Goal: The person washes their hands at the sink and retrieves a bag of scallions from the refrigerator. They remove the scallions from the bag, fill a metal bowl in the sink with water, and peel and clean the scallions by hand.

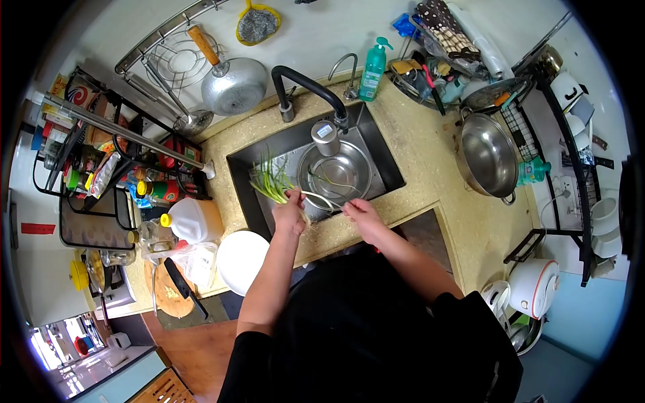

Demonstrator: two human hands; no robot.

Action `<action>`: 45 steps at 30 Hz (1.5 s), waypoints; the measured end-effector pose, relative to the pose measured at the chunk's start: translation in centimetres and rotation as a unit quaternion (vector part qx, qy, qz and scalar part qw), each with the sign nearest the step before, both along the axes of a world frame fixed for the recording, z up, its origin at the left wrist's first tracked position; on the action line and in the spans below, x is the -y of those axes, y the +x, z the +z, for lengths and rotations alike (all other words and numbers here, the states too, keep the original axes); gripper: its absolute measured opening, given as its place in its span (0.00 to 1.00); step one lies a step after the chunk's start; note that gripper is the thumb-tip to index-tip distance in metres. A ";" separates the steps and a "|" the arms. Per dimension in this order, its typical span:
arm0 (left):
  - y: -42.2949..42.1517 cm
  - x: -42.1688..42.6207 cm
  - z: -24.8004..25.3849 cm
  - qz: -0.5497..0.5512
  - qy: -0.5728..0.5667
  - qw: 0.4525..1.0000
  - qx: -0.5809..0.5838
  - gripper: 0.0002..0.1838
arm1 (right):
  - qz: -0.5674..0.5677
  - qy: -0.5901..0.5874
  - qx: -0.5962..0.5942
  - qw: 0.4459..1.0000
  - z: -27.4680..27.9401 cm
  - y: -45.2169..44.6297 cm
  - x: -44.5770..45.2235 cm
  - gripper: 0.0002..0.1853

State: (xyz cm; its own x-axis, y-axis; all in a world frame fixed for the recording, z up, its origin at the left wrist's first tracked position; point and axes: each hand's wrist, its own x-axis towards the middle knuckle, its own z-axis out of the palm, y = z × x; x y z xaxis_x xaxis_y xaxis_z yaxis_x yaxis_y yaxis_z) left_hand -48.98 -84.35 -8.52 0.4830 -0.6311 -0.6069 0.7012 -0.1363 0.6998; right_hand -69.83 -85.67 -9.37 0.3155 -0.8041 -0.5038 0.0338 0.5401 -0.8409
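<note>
My left hand (290, 212) is closed around a bunch of scallions (270, 185) at the near edge of the sink (243, 176). Their green tops point up and left, and fine roots hang below the fist. A pale scallion strand (318, 196) curves from this bunch towards my right hand (363, 219), whose fingers pinch its end. Below and beyond the hands, a round metal basin (361, 176) rests in the sink with a thin green piece in it. The black faucet (310, 75) reaches over a metal cylinder (326, 138) at the basin's far rim.
A white plate (243, 262) lies on the counter to the left, near a jug with a yellow cap (195, 220). A knife (180, 281) rests on a wooden board (168, 299). To the right stand a steel pot (485, 154) and a black rack (571, 168). A green pump bottle (373, 72) stands behind.
</note>
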 end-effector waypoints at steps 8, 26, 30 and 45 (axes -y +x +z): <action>-0.1 0.6 0.7 -0.022 0.012 1.000 -0.016 0.09 | -0.092 0.022 0.096 0.991 0.0 -5.7 -2.1 0.08; -2.9 -0.3 2.0 -0.086 -0.004 0.996 -0.002 0.08 | 0.042 -0.175 -0.094 0.979 2.7 -0.5 -1.5 0.10; -2.8 -0.5 2.0 -0.053 -0.003 0.999 -0.002 0.09 | 0.079 -0.219 -0.134 0.963 3.4 -0.4 -1.8 0.09; -1.7 -1.6 2.6 -0.114 -0.015 0.993 0.016 0.09 | 0.009 0.269 0.125 0.955 1.8 -0.6 -5.6 0.06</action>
